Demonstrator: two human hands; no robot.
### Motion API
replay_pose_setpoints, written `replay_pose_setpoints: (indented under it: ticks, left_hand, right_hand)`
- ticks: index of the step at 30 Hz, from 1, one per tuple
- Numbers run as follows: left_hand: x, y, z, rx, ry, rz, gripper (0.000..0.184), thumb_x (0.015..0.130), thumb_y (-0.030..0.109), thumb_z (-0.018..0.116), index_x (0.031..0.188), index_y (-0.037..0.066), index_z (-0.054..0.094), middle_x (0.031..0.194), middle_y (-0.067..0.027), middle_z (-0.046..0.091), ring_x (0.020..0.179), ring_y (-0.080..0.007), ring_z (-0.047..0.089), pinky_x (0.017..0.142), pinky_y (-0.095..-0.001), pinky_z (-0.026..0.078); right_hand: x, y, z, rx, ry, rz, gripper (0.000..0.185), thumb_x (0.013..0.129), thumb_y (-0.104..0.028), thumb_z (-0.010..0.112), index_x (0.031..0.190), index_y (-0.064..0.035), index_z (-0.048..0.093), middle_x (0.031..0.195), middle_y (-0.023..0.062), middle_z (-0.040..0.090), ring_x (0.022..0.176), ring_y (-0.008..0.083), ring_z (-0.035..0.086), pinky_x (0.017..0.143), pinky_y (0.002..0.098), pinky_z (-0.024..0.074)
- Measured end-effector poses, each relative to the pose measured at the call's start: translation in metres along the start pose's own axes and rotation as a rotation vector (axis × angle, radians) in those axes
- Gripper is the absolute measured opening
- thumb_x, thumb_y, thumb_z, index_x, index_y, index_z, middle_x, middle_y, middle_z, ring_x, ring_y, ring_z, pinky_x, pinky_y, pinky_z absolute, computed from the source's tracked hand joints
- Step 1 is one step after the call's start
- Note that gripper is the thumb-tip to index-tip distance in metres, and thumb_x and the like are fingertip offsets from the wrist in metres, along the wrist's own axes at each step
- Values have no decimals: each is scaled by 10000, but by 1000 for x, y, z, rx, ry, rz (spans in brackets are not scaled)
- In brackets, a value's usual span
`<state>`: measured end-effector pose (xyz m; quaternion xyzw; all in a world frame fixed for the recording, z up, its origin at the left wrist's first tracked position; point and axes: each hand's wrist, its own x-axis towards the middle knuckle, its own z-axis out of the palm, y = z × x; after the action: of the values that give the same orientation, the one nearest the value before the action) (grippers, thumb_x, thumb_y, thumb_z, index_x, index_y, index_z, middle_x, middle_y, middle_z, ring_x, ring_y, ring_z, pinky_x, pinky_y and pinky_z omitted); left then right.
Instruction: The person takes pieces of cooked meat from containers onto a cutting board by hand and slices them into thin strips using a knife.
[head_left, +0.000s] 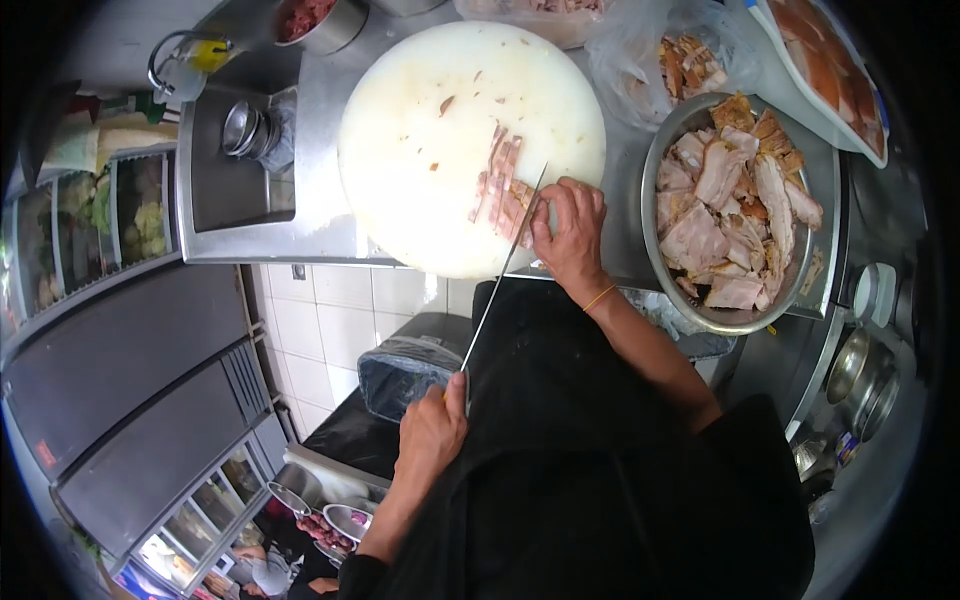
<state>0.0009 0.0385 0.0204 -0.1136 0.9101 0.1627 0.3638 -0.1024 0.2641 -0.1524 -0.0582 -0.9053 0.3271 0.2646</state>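
Observation:
My left hand (433, 425), low in the view, is closed around the handle of a long knife (497, 285). The blade runs up and to the right across the near edge of a round white cutting board (400, 150). Cut strips of cooked pork (497, 175) lie left of the blade. On its right side my right hand (572, 225) rests with bent fingers on the pork, close against the blade; most of the piece under the fingers is hidden.
Right of the board stands a metal bowl (655, 265) of cooked pork pieces. Behind it are a plastic bag (625, 65) with meat and a tray (870, 150) of browned meat. A sink (235, 200) is at left; a lined bin (400, 375) stands below the counter.

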Motion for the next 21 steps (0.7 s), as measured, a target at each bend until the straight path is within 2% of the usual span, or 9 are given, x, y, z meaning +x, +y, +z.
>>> replay_pose_setpoints:
  ticks: [1,4,5,9,15,21]
  left_hand:
    - [0,-8,6,-9,-18,-41,626,1079,487,410,878,-51,659,871,-391,654,894,-598,620,825,-640,497]
    - [29,-7,32,-36,70,99,615,1084,460,420,836,-54,650,848,-390,646,872,-597,616,798,-649,488]
    - [43,0,29,-116,104,199,622,1088,444,428,781,-58,631,805,-390,627,837,-598,605,749,-648,474]
    - [57,27,17,-184,152,234,651,1088,467,421,760,-64,606,775,-385,612,818,-602,593,705,-637,452]
    - [14,2,16,-124,23,112,632,1088,478,400,833,-58,617,804,-388,622,851,-599,601,741,-639,458]
    - [-2,-26,18,-51,-49,9,643,1086,480,396,806,-53,622,826,-382,640,888,-598,609,792,-641,475]
  right_hand:
    - [0,-1,0,1,6,-6,181,859,-93,631,1039,-85,619,1096,110,587,1046,346,548,919,475,446]
    - [0,1,-2,18,13,-44,173,874,-88,614,1047,-85,614,1105,109,589,1054,347,546,925,474,444]
    - [0,2,-3,24,-4,-46,187,884,-96,604,1070,-73,616,1114,118,590,1067,347,544,934,482,440]
    - [-3,6,-5,46,-21,-71,233,887,-96,614,1115,-50,622,1146,156,576,1075,359,540,943,486,437]
    - [-8,9,1,45,-16,-31,237,852,-115,636,1077,-57,591,1169,157,558,1084,373,528,956,493,432]
    - [-7,6,1,20,-38,-15,278,818,-127,652,1078,-66,575,1167,155,560,1081,376,525,956,503,423]
